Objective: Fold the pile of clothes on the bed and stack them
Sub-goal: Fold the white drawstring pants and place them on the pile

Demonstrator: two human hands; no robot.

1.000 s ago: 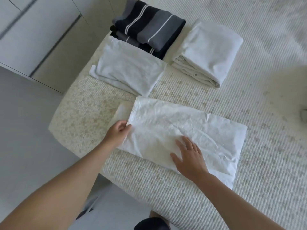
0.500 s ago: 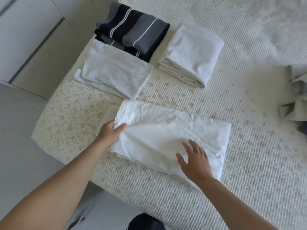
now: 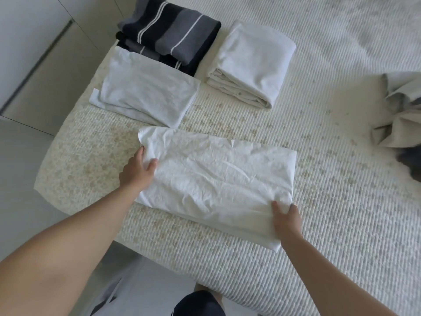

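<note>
1. Head view: a wrinkled white garment, folded into a long rectangle, lies flat on the bed between the two hands.
2. The left hand grips the garment's left end, thumb on top of the cloth and fingers tucked beneath the edge.
3. The right hand pinches the near right corner of the same garment, thumb over the cloth, fingers under it.
4. Beyond the left hand, a folded pale grey shirt lies flat on the bed, its near corner just beside the white garment's far edge.
5. Farther out from the left hand, touching the grey shirt's far side, sits a folded dark striped top, navy and grey with thin white lines.
6. Beyond the middle of the white garment, and apart from it, lies a thick folded white piece with layered edges facing the hands.
7. Well to the right of the right hand, at the frame's edge, an unfolded heap of grey clothes rests on the bed.
</note>
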